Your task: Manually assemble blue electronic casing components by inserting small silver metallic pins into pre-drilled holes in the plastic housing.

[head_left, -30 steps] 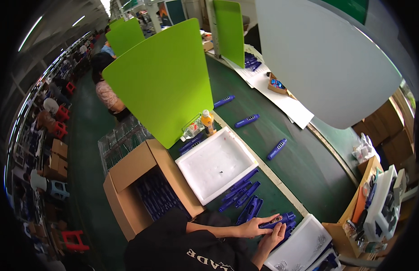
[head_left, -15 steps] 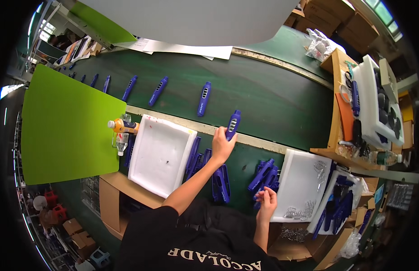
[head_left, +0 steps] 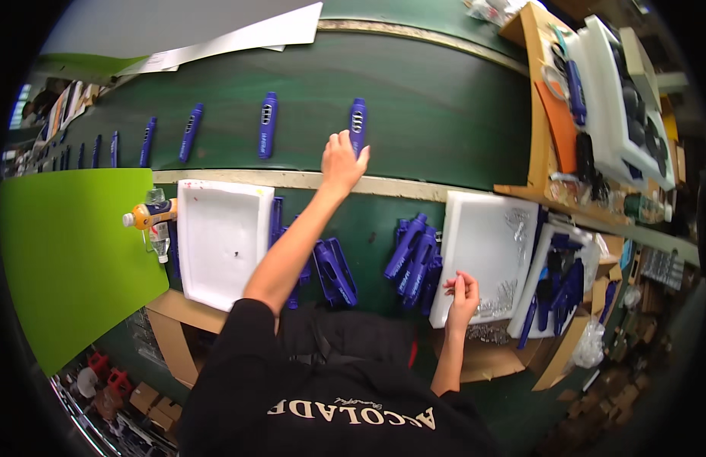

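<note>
On the green conveyor belt point(head_left: 444, 114) stands a row of blue pen-shaped devices, each with a slotted window. My left hand point(head_left: 343, 161) reaches over the belt's near edge, beside the lower end of the rightmost blue pen-shaped device point(head_left: 357, 120). Its fingers are apart from the thumb, and the device lies on the belt. My right hand point(head_left: 463, 295) hovers over the lower part of a white foam tray point(head_left: 482, 236) holding small clear or wire-like parts. Its fingertips are drawn together; whatever they hold, if anything, is too small to make out.
Between the trays lie blue open casings point(head_left: 335, 273) and a pile of blue pen-shaped pieces point(head_left: 414, 255). An empty-looking white tray point(head_left: 223, 251), bottles point(head_left: 153, 215) and a green panel point(head_left: 71, 251) are at left. A wooden shelf point(head_left: 539, 114) and a tray of blue parts point(head_left: 555, 297) stand right.
My left hand has carried the blue device forward onto the belt and loosened around it. The view has shifted, and my right hand has moved over the right-hand white tray.
</note>
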